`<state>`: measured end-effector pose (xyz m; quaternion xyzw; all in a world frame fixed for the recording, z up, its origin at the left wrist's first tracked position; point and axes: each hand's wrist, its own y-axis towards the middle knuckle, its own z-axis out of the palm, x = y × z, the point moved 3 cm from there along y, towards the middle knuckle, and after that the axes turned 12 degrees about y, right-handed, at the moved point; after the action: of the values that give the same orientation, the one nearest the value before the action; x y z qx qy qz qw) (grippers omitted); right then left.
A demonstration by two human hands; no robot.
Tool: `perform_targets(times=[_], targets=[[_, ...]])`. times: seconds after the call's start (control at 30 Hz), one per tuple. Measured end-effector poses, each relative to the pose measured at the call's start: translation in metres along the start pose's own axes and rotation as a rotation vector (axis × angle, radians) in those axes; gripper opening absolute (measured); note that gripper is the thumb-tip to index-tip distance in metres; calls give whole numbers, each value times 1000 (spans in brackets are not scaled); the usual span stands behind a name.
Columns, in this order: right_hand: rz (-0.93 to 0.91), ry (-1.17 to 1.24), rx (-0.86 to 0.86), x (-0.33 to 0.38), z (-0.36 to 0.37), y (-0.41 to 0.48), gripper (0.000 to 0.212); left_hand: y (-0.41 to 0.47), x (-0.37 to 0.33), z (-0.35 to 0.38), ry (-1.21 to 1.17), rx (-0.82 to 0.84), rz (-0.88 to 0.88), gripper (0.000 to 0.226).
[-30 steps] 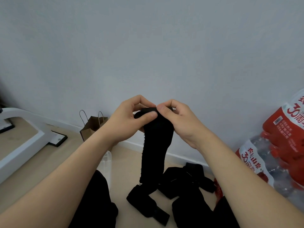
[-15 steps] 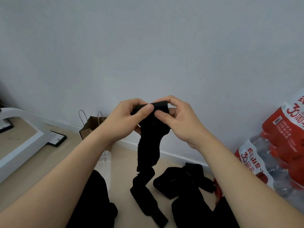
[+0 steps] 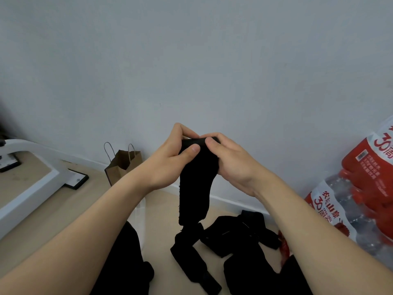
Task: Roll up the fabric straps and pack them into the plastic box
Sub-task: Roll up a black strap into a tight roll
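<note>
A black fabric strap (image 3: 194, 188) hangs in the air in front of the wall, its lower end trailing onto the floor. My left hand (image 3: 170, 160) and my right hand (image 3: 229, 162) both pinch its rolled top end between thumb and fingers. More black straps (image 3: 240, 233) lie in a loose heap on the floor below my right arm. The clear plastic box (image 3: 139, 220) stands on the floor, mostly hidden behind my left forearm.
A brown paper bag (image 3: 123, 165) stands against the wall at the left. A white frame with a black-edged foot (image 3: 74, 179) lies at far left. Packs of bottled water in red wrap (image 3: 361, 188) are stacked at the right. Dark cloth (image 3: 119, 262) covers my lap.
Both hands have turned the top of the strap over, making the roll thicker. The hanging part has shortened and its lower end has shifted on the floor.
</note>
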<state>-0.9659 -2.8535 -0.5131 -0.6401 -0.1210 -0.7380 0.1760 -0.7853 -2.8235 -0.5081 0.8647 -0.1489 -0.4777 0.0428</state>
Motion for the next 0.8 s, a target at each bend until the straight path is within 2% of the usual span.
perform_targets(times=[0.07, 0.2, 0.27, 0.37, 0.47, 0.53, 0.6, 0.7, 0.8], targets=[[9, 2, 22, 2, 0, -1, 31, 0, -1, -1, -67, 27, 1, 10], [-144, -40, 25, 11, -3, 0, 18, 3, -4, -4, -325, 30, -48, 23], [-205, -81, 13, 12, -4, -2, 23, 5, -1, -8, -206, -30, -46, 22], [-278, -191, -47, 15, -10, -4, 31, 7, 1, -10, 17, -73, 73, 14], [-248, -225, -52, 19, -14, -4, 18, 7, -1, -12, -32, -104, 129, 26], [-169, -250, -30, 17, -15, -2, 29, 7, 0, -14, -48, -121, 131, 32], [-172, -238, -19, 15, -14, -1, 27, 7, 3, -14, -26, -117, 107, 34], [-245, -212, -56, 16, -13, -1, 15, 6, 7, -12, -35, -65, 40, 23], [-252, -171, -72, 16, -14, -2, 22, 6, 7, -10, 12, -43, 15, 19]])
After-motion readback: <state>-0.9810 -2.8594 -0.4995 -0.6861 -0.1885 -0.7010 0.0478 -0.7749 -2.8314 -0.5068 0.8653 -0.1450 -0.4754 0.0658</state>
